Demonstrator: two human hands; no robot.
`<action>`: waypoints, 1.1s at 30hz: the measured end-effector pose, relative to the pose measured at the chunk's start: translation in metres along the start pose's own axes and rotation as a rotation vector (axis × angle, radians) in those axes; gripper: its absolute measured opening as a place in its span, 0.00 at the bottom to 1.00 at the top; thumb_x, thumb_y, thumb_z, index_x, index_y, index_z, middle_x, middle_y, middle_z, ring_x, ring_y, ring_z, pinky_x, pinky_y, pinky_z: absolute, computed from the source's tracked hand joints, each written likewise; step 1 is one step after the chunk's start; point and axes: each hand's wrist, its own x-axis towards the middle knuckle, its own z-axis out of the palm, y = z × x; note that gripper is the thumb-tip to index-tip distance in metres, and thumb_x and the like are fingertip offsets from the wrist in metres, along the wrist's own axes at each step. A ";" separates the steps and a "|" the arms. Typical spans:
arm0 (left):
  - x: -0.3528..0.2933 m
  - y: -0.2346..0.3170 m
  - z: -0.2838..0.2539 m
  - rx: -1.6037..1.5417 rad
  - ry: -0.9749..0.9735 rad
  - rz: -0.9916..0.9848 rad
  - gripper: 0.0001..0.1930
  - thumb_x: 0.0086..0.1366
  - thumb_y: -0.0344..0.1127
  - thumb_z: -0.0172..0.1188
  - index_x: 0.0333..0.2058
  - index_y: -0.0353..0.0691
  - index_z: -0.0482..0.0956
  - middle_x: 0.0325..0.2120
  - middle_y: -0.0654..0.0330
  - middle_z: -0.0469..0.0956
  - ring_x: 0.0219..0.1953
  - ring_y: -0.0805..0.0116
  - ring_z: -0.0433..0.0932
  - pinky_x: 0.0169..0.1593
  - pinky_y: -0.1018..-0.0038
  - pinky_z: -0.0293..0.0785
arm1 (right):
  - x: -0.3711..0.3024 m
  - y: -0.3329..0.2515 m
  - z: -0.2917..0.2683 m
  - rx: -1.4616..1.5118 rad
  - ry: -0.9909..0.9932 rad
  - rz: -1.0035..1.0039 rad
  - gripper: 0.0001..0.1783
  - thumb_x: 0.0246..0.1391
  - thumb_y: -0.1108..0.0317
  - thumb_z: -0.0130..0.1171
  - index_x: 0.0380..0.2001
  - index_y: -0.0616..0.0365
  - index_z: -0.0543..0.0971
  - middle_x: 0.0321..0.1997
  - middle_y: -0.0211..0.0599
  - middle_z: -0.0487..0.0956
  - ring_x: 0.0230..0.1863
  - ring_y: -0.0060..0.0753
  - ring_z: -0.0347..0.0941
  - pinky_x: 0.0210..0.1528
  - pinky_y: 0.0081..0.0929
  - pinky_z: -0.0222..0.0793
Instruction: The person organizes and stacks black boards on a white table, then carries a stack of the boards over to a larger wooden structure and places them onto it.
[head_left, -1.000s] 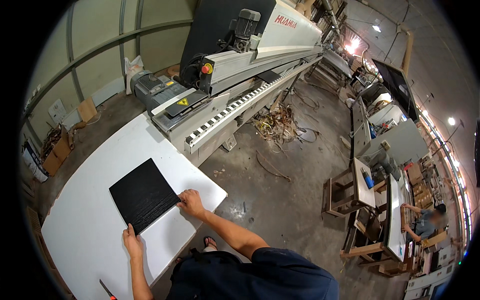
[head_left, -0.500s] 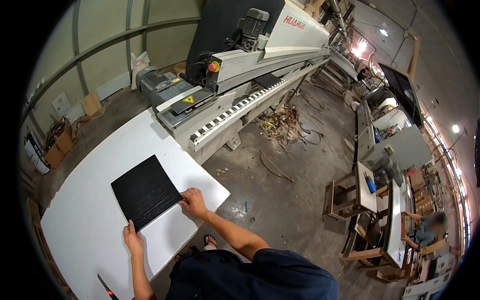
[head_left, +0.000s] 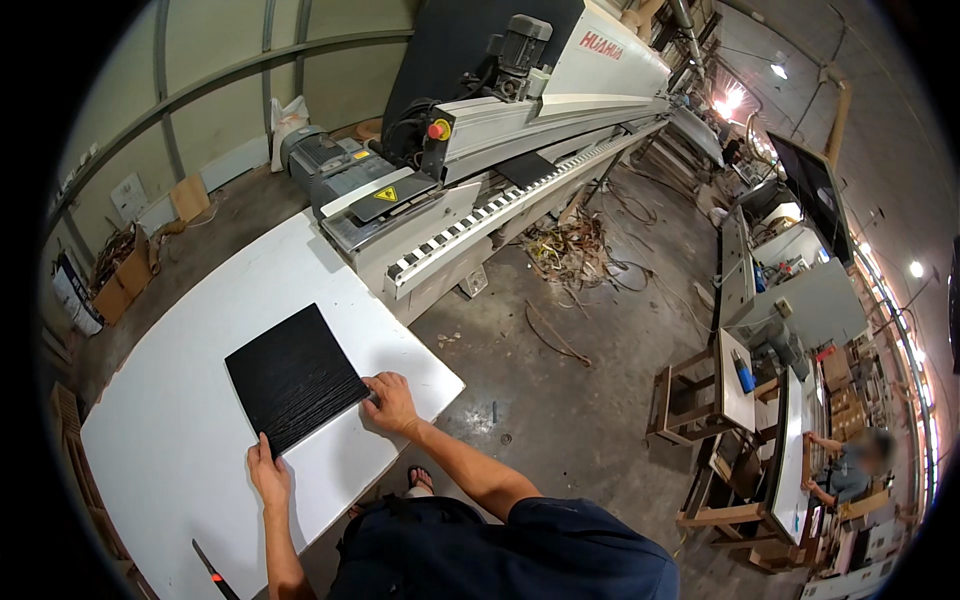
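Note:
A square black panel (head_left: 290, 375) with a wood-grain texture lies flat on a white table (head_left: 150, 450). My left hand (head_left: 270, 475) grips its near left corner, fingers closed at the edge. At the right corner my right hand (head_left: 393, 403) is closed around a small dark thing, held against the panel's edge; the fingers hide most of it. A dark knife (head_left: 216, 574) with an orange-red mark lies on the table left of my left forearm.
A long machine (head_left: 480, 140) with a roller rail (head_left: 490, 215) adjoins the table's far edge. Another black panel (head_left: 526, 170) rests on it. Scrap strips (head_left: 570, 250) litter the floor beyond. At right, a person (head_left: 855, 470) works at a bench (head_left: 790, 450).
The black panel on the machine has moved along it toward me. My view has shifted slightly. Both hands stay at the corners of the panel on the table.

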 end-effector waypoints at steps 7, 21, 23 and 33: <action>-0.002 0.012 -0.004 -0.027 0.004 -0.056 0.32 0.50 0.19 0.55 0.58 0.34 0.65 0.39 0.48 0.69 0.43 0.50 0.69 0.51 0.64 0.66 | 0.001 0.006 0.002 0.054 0.038 -0.016 0.20 0.42 0.65 0.58 0.42 0.57 0.76 0.32 0.38 0.74 0.41 0.45 0.69 0.50 0.41 0.60; 0.002 0.032 -0.018 -0.209 0.028 -0.194 0.30 0.54 0.36 0.61 0.56 0.32 0.66 0.42 0.46 0.72 0.43 0.48 0.71 0.48 0.62 0.69 | 0.008 0.007 0.002 0.057 0.092 -0.078 0.11 0.46 0.65 0.62 0.31 0.61 0.79 0.23 0.39 0.74 0.28 0.45 0.70 0.34 0.40 0.63; -0.002 0.023 -0.019 -0.280 0.084 -0.304 0.30 0.57 0.39 0.59 0.56 0.31 0.64 0.41 0.43 0.73 0.43 0.47 0.73 0.47 0.62 0.70 | 0.009 0.001 0.008 0.073 0.068 -0.075 0.10 0.47 0.65 0.61 0.32 0.60 0.79 0.24 0.41 0.76 0.29 0.44 0.72 0.36 0.38 0.65; 0.009 0.017 -0.004 -0.436 0.102 -0.594 0.27 0.53 0.33 0.63 0.52 0.31 0.70 0.35 0.48 0.78 0.37 0.54 0.78 0.42 0.66 0.74 | 0.009 0.007 0.012 0.019 0.107 -0.145 0.06 0.50 0.69 0.59 0.29 0.60 0.78 0.22 0.42 0.72 0.26 0.46 0.68 0.32 0.41 0.63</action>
